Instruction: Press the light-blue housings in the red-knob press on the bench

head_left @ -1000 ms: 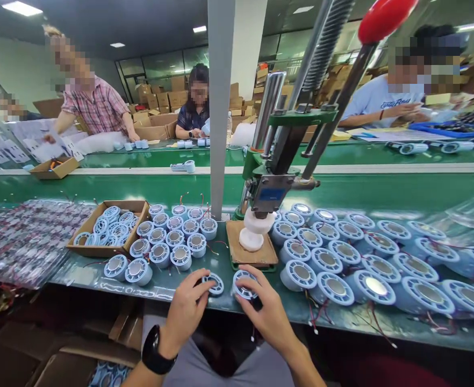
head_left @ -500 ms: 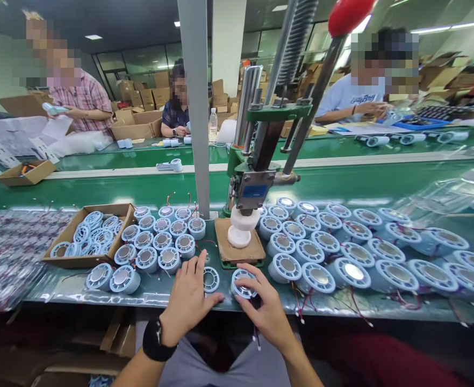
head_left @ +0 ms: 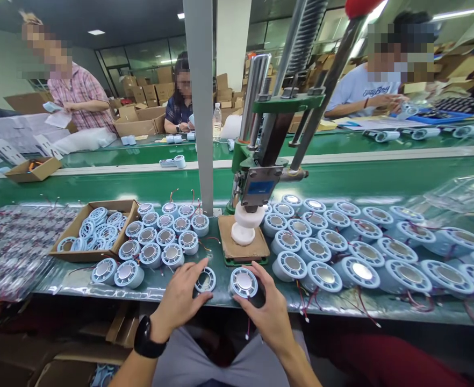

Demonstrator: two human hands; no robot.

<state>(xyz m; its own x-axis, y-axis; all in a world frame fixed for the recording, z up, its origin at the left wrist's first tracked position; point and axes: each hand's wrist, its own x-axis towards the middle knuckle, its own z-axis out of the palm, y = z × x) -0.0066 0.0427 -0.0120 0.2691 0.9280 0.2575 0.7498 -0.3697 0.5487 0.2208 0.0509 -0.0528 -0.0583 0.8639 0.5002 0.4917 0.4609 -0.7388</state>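
Press stands between cylinder clusters, left hand holding a ring, right hand a capped cylinder.

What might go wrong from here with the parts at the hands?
The wire hanging below the blue unit at the right hand might snag on the bench edge. The blue ring by the left hand lies near that edge and could get knocked off.

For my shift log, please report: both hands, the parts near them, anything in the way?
Left hand curved around blue ring. Right hand curved around blue housing, metal disc facing up. Press beyond, apart from hands; no obstruction seen.
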